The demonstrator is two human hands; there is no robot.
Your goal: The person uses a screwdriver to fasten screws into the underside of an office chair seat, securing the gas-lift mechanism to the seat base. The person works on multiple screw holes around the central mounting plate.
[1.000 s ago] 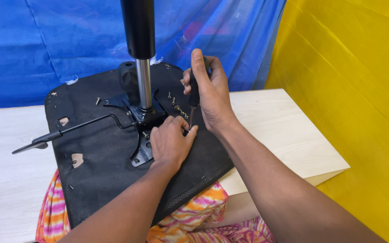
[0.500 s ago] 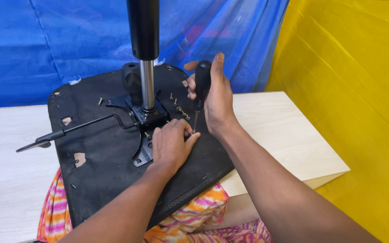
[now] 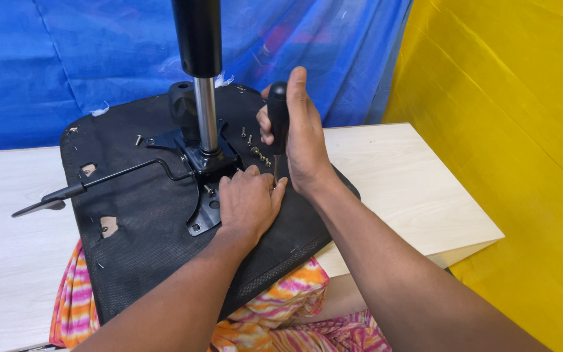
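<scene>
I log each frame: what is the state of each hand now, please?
Left hand: open, flat on the seat base, holding nothing.
Right hand: closed on the screwdriver, held upright.

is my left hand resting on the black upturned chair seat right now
Touching. The head view shows the left hand lying palm down, flat on the black fabric underside of the chair seat beside the black metal mounting plate, with no gap visible.

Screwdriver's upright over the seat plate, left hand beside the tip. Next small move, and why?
Probably press down and turn. The right hand holds the screwdriver upright, its tip down by the left hand fingertips at the metal bracket on the black seat base. Whether a screw sits under the tip is hidden.
</scene>
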